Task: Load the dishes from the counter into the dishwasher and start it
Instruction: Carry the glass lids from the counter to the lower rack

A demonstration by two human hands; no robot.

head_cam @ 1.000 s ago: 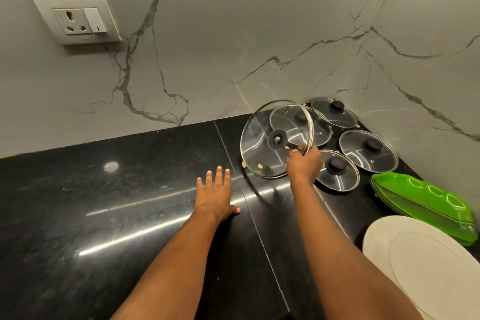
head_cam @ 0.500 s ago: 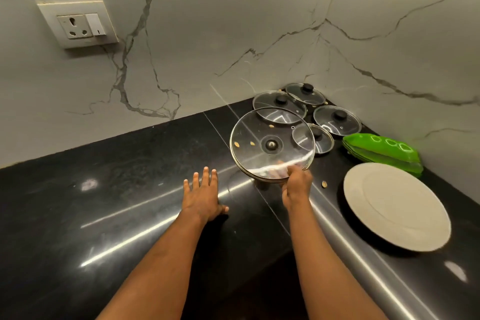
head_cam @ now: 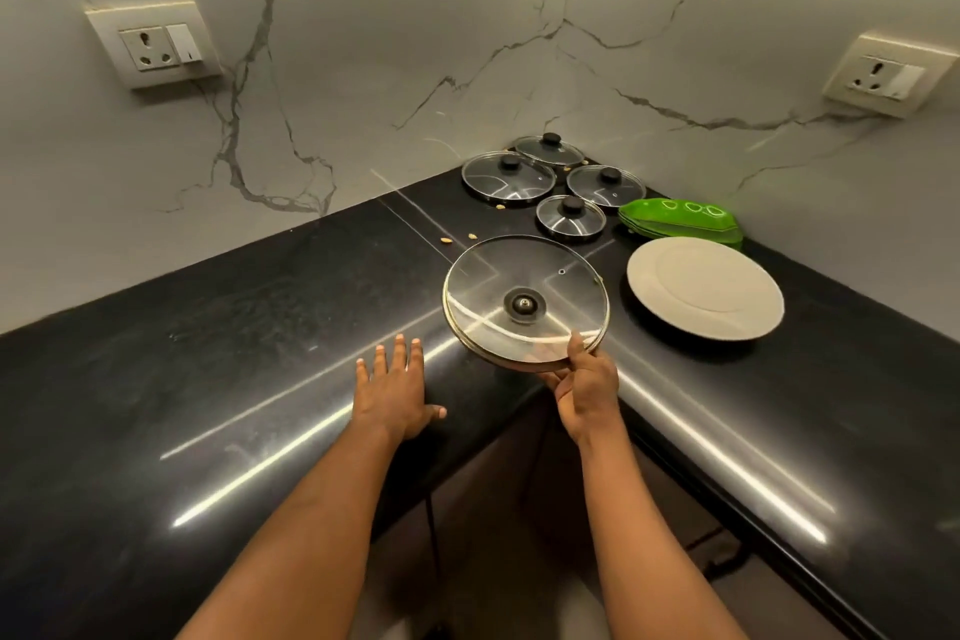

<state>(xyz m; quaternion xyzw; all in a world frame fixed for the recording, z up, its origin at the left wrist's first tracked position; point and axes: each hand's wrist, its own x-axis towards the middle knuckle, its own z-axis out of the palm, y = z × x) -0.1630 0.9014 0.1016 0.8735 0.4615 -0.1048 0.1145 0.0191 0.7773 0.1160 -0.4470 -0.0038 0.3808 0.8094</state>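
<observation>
My right hand (head_cam: pixel 584 387) grips the near rim of a large glass lid (head_cam: pixel 524 299), held underside up above the inner corner of the black counter (head_cam: pixel 208 353). My left hand (head_cam: pixel 397 390) rests flat on the counter, fingers straight. Several smaller glass lids with black knobs (head_cam: pixel 509 174) lie in the far corner. A white plate (head_cam: pixel 704 294) sits to the right of the held lid. Behind the plate is a stack of green plates (head_cam: pixel 680 221).
Marble walls meet at the corner; one socket plate (head_cam: pixel 156 42) is on the left wall and another socket plate (head_cam: pixel 883 73) on the right wall. A few food crumbs (head_cam: pixel 457 239) lie on the counter. Cabinet fronts and floor show below the counter edge.
My right hand has pulled the large lid back from the corner toward me and turned it flatter. The view has drawn back. My left hand stays flat on the counter.
</observation>
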